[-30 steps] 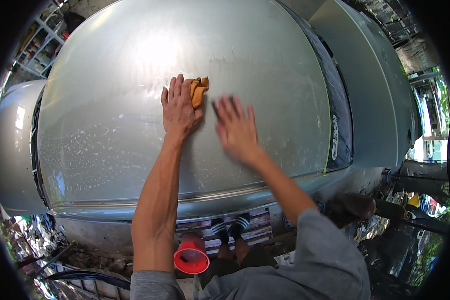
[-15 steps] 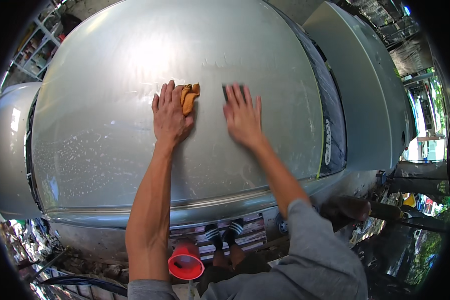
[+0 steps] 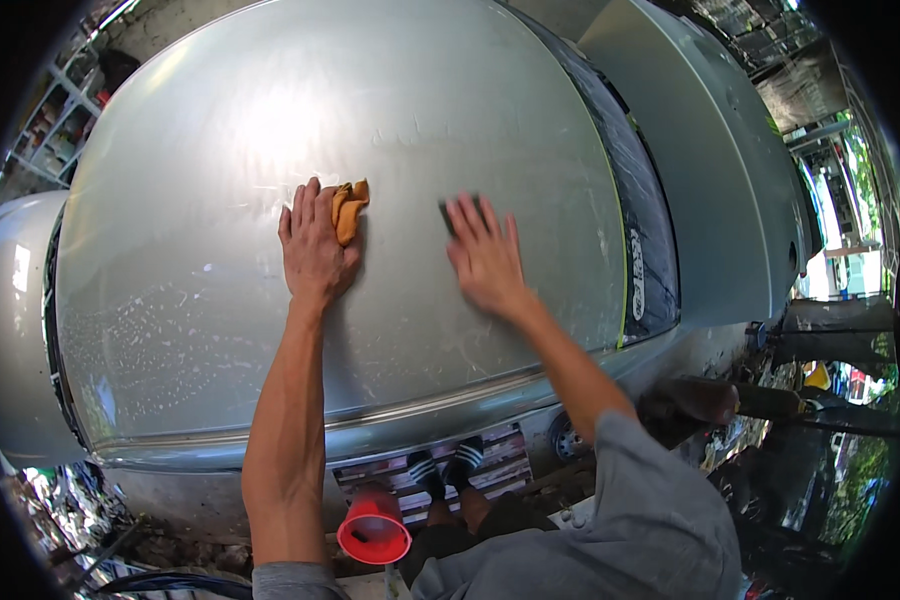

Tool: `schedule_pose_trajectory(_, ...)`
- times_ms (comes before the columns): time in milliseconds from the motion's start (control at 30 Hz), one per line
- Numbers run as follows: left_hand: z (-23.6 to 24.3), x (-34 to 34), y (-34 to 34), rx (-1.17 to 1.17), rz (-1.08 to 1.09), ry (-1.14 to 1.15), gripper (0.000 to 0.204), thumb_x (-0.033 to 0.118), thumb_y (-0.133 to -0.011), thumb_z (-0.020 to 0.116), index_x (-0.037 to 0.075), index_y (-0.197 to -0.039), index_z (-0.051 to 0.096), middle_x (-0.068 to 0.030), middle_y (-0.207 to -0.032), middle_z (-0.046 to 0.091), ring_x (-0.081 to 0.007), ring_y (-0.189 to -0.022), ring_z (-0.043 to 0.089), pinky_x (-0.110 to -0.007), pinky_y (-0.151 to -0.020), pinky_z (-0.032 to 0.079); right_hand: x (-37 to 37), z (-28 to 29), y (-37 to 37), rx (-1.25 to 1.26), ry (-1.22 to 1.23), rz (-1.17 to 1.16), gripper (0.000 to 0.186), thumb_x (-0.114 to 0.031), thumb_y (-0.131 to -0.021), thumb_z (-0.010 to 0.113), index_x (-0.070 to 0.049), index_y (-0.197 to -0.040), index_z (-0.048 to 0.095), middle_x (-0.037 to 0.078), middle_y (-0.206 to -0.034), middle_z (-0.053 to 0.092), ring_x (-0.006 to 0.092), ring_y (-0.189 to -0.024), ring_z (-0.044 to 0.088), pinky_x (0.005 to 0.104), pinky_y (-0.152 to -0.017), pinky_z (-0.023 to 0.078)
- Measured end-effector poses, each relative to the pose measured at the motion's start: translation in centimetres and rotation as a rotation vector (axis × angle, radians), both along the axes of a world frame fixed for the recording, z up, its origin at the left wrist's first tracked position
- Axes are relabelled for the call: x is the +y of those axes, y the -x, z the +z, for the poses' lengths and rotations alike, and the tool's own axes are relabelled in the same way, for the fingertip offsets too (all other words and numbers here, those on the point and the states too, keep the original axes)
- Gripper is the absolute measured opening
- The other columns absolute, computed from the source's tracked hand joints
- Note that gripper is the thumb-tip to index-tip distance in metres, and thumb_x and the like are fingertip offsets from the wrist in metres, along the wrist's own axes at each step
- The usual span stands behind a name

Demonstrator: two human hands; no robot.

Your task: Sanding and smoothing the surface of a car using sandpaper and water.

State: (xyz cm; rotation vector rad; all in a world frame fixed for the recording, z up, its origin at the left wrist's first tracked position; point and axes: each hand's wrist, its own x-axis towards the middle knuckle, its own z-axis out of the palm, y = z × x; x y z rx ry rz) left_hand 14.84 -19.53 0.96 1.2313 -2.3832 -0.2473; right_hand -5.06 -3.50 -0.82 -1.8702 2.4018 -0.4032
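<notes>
My left hand (image 3: pixel 315 245) rests on the silver car roof (image 3: pixel 200 130), fingers extended beside a bunched orange cloth (image 3: pixel 348 212) held against its thumb side. My right hand (image 3: pixel 485 255), slightly blurred, presses a dark flat pad (image 3: pixel 447 215) to the roof right of the cloth, its fingers over the pad. Faint white speckles mark the roof's lower left. A yellow-green tape line (image 3: pixel 624 285) runs along the right side, beside plastic-covered glass (image 3: pixel 650 230).
The raised silver panel (image 3: pixel 720 230) stands at right, another body panel (image 3: pixel 15 320) at left. Below are a red bucket (image 3: pixel 360 525), my feet on a slatted board (image 3: pixel 505 470), and dark pipe-like objects (image 3: pixel 770 400). A metal rack (image 3: pixel 60 120) is at upper left.
My left hand and the cloth have shifted left along the roof. My right hand has moved rightward relative to the roof, its pad still beneath it. The whole view has shifted slightly.
</notes>
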Motion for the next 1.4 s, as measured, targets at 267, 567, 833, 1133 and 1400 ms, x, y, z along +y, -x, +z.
schedule_pose_trajectory(267, -0.2, -0.2, -0.6, -0.029, 0.0, 0.02, 0.054, 0.026, -0.086, 0.059, 0.013, -0.136, 0.043, -0.012, -0.15, 0.038, -0.0283, -0.141, 0.032, -0.045, -0.118, 0.016, 1.9, -0.3, -0.6, -0.031, 0.076, -0.032, 0.057, -0.034, -0.099, 0.04, -0.012, -0.15, 0.031, 0.009, -0.158, 0.025, 0.0332, -0.146, 0.019, 0.0589, -0.116, 0.007)
schedule_pose_trajectory(567, 0.3, -0.2, -0.4, -0.03, -0.002, 0.03, 0.053, 0.033, -0.09, 0.058, 0.011, -0.136, 0.044, -0.0137, -0.149, 0.039, -0.0297, -0.141, 0.032, -0.045, -0.117, 0.017, 1.2, -0.5, 1.1, -0.045, 0.108, -0.046, 0.056, -0.033, -0.099, 0.04, -0.013, -0.151, 0.031, 0.009, -0.158, 0.025, 0.0324, -0.147, 0.018, 0.0585, -0.116, 0.005)
schedule_pose_trajectory(833, 0.1, 0.0, 0.4, -0.005, -0.031, 0.045, 0.05, 0.041, -0.091, 0.06, 0.007, -0.126, 0.051, -0.0169, -0.146, 0.042, -0.0341, -0.137, 0.037, -0.048, -0.114, 0.022, 0.3, -0.7, 2.9, 0.004, 0.115, -0.084, 0.059, -0.033, -0.099, 0.041, -0.017, -0.153, 0.025, 0.007, -0.16, 0.02, 0.0312, -0.147, 0.017, 0.0585, -0.116, 0.006)
schedule_pose_trajectory(1133, 2.1, 5.4, 13.4, 0.511, -0.442, -0.262, 0.032, 0.003, -0.07, 0.071, 0.001, -0.098, 0.054, -0.0242, -0.092, 0.063, -0.043, -0.086, 0.062, -0.043, -0.072, 0.05, 2.1, -2.7, 2.7, 0.063, 0.129, -0.139, 0.057, -0.038, -0.097, 0.041, -0.016, -0.149, 0.034, 0.008, -0.159, 0.022, 0.0338, -0.146, 0.02, 0.0623, -0.114, 0.01)
schedule_pose_trajectory(1400, -1.4, 5.1, 15.2, 0.435, -0.339, -0.097, 0.051, 0.026, -0.073, 0.075, 0.004, -0.113, 0.052, -0.0238, -0.115, 0.057, -0.0418, -0.11, 0.054, -0.051, -0.094, 0.04, -2.7, -1.4, 9.5, 0.11, 0.083, -0.133, 0.064, -0.038, -0.095, 0.042, -0.017, -0.153, 0.025, 0.007, -0.16, 0.018, 0.0327, -0.148, 0.013, 0.061, -0.115, 0.007)
